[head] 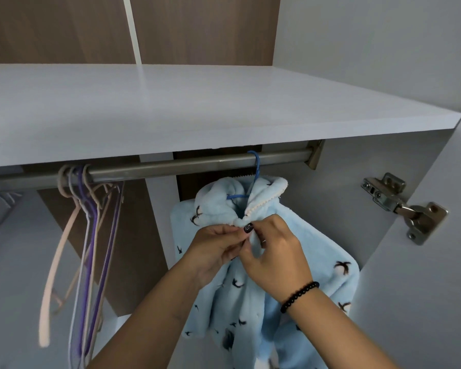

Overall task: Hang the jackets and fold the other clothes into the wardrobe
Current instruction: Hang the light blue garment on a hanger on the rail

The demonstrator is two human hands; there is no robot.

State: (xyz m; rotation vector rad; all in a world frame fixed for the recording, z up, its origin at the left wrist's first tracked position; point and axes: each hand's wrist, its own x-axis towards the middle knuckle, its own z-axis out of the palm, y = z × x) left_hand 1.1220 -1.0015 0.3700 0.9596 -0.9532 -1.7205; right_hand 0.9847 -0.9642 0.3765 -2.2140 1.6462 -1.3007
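Observation:
A fluffy light-blue jacket (pixel 314 251) with a dark bird print hangs on a blue hanger (pixel 256 166) hooked over the metal wardrobe rail (pixel 171 166), toward its right end. My left hand (pixel 216 249) and my right hand (pixel 274 254) meet at the jacket's front just under the collar. Both pinch the fabric edges there, thumbs and fingers close together. A black bead bracelet is on my right wrist.
Several bare hangers (pixel 91 235) in beige and purple hang bunched at the rail's left. A white shelf (pixel 197 110) runs above the rail. The wardrobe's white side wall with a metal door hinge (pixel 402 206) stands at the right.

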